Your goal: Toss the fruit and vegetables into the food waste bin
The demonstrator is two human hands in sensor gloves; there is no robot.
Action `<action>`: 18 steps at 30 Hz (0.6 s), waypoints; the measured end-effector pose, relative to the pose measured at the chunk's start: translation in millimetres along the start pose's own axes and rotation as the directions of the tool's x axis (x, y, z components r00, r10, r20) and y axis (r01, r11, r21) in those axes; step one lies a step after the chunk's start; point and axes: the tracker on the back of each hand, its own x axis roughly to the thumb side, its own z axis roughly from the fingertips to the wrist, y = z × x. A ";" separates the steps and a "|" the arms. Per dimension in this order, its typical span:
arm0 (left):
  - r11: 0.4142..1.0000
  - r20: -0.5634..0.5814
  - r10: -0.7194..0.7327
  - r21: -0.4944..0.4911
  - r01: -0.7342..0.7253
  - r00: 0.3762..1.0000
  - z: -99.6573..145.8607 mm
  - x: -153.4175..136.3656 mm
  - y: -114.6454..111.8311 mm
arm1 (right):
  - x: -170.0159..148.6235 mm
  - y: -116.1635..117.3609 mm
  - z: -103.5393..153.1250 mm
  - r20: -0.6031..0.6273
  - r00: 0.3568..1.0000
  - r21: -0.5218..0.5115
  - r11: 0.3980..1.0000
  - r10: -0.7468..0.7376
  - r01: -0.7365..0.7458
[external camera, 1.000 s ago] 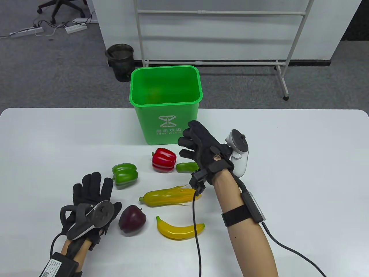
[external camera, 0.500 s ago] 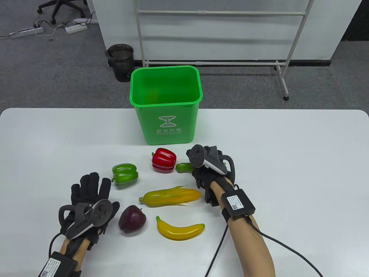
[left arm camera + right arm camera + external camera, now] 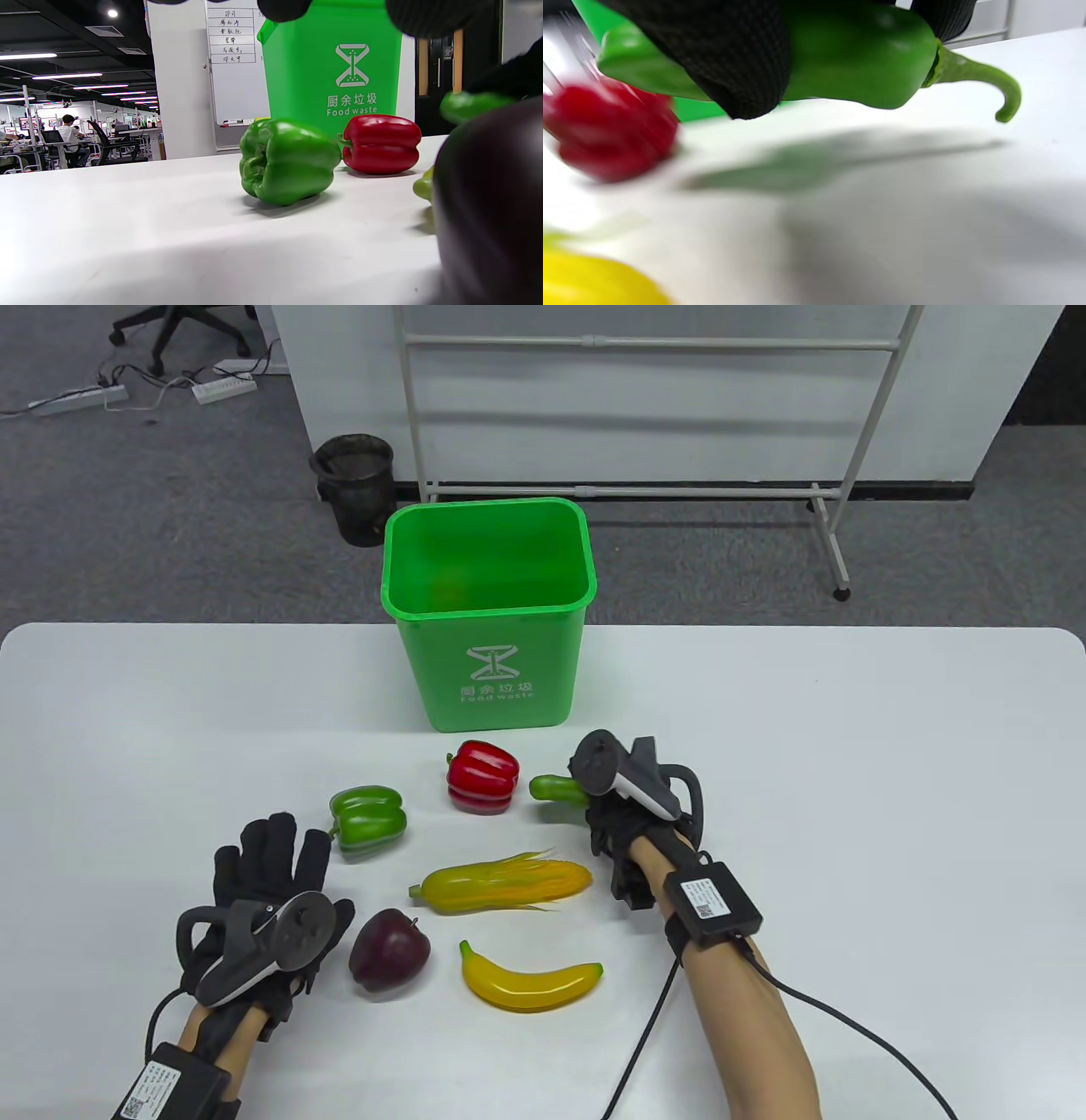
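A green food waste bin (image 3: pixel 488 602) stands at the table's far edge; it also shows in the left wrist view (image 3: pixel 335 76). My right hand (image 3: pixel 615 806) grips a long green chili pepper (image 3: pixel 556 788) and holds it just above the table, seen close in the right wrist view (image 3: pixel 857 55). My left hand (image 3: pixel 271 882) rests flat and open on the table beside a dark red apple (image 3: pixel 389 954). On the table lie a green bell pepper (image 3: pixel 367 819), a red bell pepper (image 3: pixel 482 775), a corn cob (image 3: pixel 501 884) and a banana (image 3: pixel 530 980).
Beyond the table's far edge are a small black waste basket (image 3: pixel 354 485) on the floor and a white metal rack (image 3: pixel 645 487). My right arm's cable (image 3: pixel 848 1027) trails over the table at the lower right.
My right hand came down from in front of the bin, turned over, closed on the green chili pepper and lifted it slightly to the right. The left hand has stayed put.
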 end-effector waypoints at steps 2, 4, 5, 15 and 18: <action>1.000 0.002 -0.001 0.002 0.001 1.000 0.0 0.5 0.3 | -8.3 -21.3 17.3 0.058 0.976 -0.019 0.978 -0.208 0.209; 1.000 0.004 -0.002 0.000 0.002 1.000 -0.1 0.7 -0.3 | -22.6 -40.1 37.0 0.088 0.868 -0.005 0.871 -0.488 0.491; 1.000 0.005 -0.002 0.000 0.002 1.000 -0.1 0.8 -0.4 | -29.0 -44.5 43.3 0.090 0.810 0.004 0.814 -0.579 0.581; 1.000 0.006 -0.003 -0.008 0.003 1.000 -0.2 1.8 -1.6 | -84.4 25.7 102.5 -0.214 0.210 0.094 0.194 -0.954 0.976; 1.000 0.007 -0.005 -0.011 0.005 1.000 -0.2 2.2 -2.0 | -91.0 54.4 124.5 -0.314 0.116 0.059 0.103 -0.942 0.993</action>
